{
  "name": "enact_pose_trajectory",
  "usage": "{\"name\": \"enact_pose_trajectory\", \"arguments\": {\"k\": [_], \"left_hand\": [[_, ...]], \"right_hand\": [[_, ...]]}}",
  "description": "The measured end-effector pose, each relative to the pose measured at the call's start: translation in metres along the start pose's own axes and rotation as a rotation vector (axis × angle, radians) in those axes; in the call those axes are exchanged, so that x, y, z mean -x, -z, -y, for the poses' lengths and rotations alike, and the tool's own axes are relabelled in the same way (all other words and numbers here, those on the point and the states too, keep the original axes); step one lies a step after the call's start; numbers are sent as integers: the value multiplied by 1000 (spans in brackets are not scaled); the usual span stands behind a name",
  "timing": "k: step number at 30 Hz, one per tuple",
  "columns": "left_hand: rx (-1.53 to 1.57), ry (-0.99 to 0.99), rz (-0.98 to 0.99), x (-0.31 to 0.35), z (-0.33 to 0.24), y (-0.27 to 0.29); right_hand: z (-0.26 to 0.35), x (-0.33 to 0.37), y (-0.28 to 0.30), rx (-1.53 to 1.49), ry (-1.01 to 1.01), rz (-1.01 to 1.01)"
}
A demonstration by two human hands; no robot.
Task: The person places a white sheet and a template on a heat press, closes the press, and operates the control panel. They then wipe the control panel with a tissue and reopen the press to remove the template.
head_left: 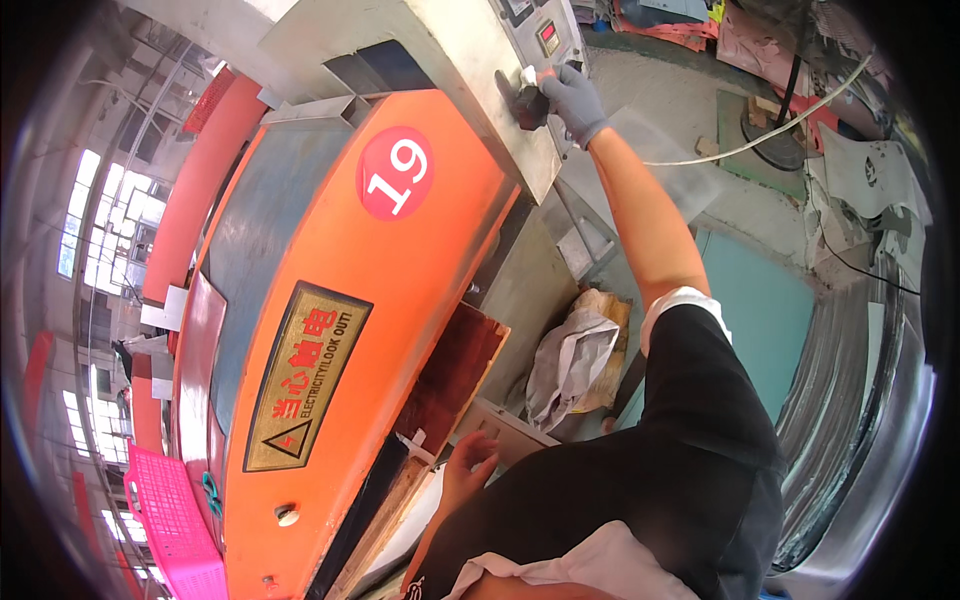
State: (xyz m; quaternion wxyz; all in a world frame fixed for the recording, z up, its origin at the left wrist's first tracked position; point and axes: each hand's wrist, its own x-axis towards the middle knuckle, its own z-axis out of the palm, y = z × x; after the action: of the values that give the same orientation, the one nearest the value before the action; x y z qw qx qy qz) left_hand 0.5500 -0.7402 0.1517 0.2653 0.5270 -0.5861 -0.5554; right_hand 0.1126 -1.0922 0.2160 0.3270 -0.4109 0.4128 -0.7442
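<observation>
At the top of the head view, the person's right hand [574, 100], in a grey glove, is stretched out at full arm's length to the grey control panel [520, 90] on the side of a large orange machine [400, 300]. Its fingers are curled around a dark knob [525, 105] that sticks out of the panel, just below a small red display [549, 37]; the grip looks closed on the knob, as a hand would be to turn or hold it. The arm has to reach that far because the panel sits beyond the machine's bulging orange hood, which fills the space between body and controls.

Low in the frame, the left hand [468, 465] is bare and rests close to the body at the machine's front opening, near the edge of a dark reddish sheet [455, 375] lying flat in the machine's mouth. Its fingers are loosely bent and somewhat spread, holding nothing that can be seen; whether they touch the sheet or the pale ledge beneath cannot be told.

A crumpled grey cloth [570, 365] lies over a wooden block beside the machine's base. A bright pink plastic crate [175, 525] sits at the lower left, and a pale cable [760, 140] curves across the floor at the upper right.
</observation>
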Motion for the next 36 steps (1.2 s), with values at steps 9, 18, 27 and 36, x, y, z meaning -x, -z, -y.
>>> {"name": "enact_pose_trajectory", "arguments": {"k": [9, 18, 27, 36], "left_hand": [[2, 8, 38, -14, -9, -1], [33, -9, 54, -12, -11, -2], [4, 6, 0, -3, -10, -3], [26, -10, 49, -12, -6, -7]], "right_hand": [[-41, 35, -20, -427, -176, -331], [-31, 70, -42, -1212, -447, -248], [-7, 78, -15, -858, -132, -146], [7, 71, -41, 774, 639, -128]]}}
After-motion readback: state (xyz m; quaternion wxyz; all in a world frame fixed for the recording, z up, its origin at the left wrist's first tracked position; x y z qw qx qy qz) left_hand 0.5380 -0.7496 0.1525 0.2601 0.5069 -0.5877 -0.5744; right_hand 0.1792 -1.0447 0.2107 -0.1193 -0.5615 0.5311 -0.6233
